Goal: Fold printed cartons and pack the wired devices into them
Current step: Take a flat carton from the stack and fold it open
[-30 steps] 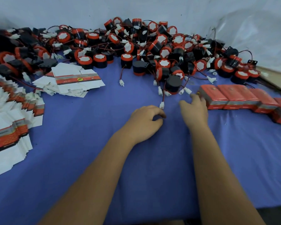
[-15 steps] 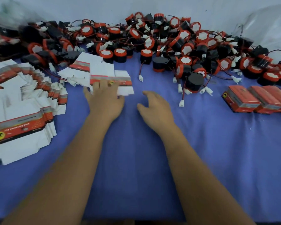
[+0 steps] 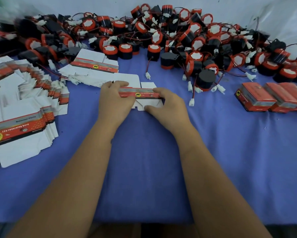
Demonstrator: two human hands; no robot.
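A flat printed carton (image 3: 141, 93), white with a red band and a yellow logo, lies on the blue cloth between my hands. My left hand (image 3: 114, 98) grips its left end, fingers curled over the top edge. My right hand (image 3: 166, 104) holds its right end, thumb at the white lower flap. Behind them a big heap of black and red wired devices (image 3: 170, 36) with white plugs runs across the back of the table. A small pile of flat cartons (image 3: 94, 66) lies just beyond my left hand.
Fanned stacks of flat cartons (image 3: 20, 107) cover the left side. A row of folded red boxes (image 3: 271, 98) stands at the right. Loose white plugs on red wires (image 3: 191, 102) lie right of my right hand. The blue cloth (image 3: 144, 160) reaches the near table edge.
My left hand has drawn one flat carton off the small pile toward me. My right hand moved left and took hold of the carton's other end. The view shifted left.
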